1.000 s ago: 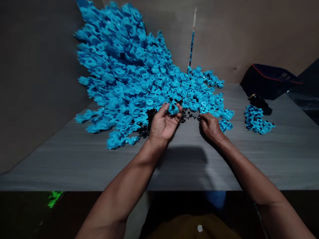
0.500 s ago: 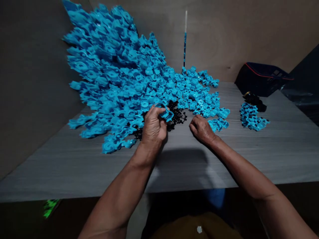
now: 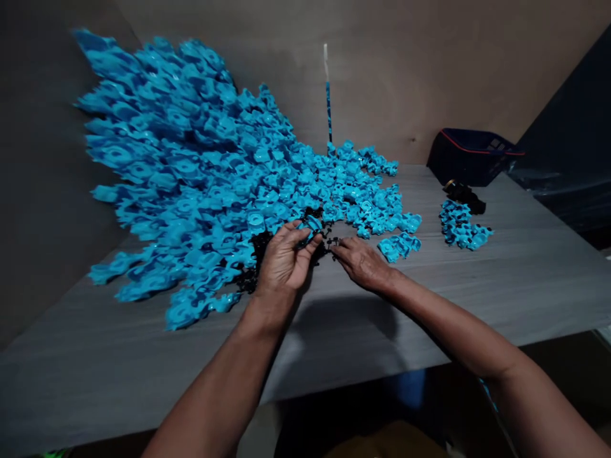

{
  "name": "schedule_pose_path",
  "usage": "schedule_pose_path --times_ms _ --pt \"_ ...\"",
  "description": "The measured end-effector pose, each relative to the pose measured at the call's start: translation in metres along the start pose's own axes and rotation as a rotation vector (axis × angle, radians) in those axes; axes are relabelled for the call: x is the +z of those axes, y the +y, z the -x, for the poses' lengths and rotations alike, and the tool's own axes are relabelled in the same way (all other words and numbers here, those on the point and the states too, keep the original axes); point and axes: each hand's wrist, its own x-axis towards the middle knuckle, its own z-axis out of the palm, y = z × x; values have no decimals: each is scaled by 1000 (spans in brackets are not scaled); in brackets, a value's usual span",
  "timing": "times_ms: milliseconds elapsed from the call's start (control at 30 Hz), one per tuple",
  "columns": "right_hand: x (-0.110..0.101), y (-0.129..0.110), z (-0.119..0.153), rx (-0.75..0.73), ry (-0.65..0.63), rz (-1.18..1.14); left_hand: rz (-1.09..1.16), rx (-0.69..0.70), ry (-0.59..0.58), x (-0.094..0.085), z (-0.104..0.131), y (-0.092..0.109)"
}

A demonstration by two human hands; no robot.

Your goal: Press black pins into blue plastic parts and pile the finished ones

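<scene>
My left hand (image 3: 285,257) is closed, its thumb and fingers pinching a glossy blue plastic piece (image 3: 313,224) just above the table. Under and beside that hand lie small black knobbed parts (image 3: 248,280), partly covered by it. To the right, my right hand (image 3: 360,262) rests low with its fingers pressed together. Its fingertips are at the right edge of the black parts, and whatever they may pinch is too small to tell. A big heap of similar blue pieces (image 3: 191,172) rises behind and left of both hands.
A few blue pieces (image 3: 400,246) sit just right of my right hand. Farther right are another small blue cluster (image 3: 463,226), a dark object with a gold-coloured end (image 3: 465,196) and a dark bin with a red rim line (image 3: 470,159). Wooden panels (image 3: 382,83) stand behind the grey table (image 3: 429,299).
My right hand has moved left to the black parts, closer to my left hand. The blue piece stays in my left hand, now lower and turned. The camera view has shifted.
</scene>
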Motion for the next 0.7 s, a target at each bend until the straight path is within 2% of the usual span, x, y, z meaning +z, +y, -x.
schedule_pose_path --times_ms 133,300,467,600,700 --pt "0 7 29 0 88 -141 -53 -162 -79 2 10 -19" --pt "-4 24 50 94 268 -396 -78 -228 -121 7 24 -32" --pt "-13 28 51 132 218 -431 -40 -200 -34 13 23 -25" --pt "-15 21 50 -10 187 -435 -44 -200 66 12 18 -23" --pt "-11 20 50 -101 179 -410 -73 -237 21 10 21 -26"
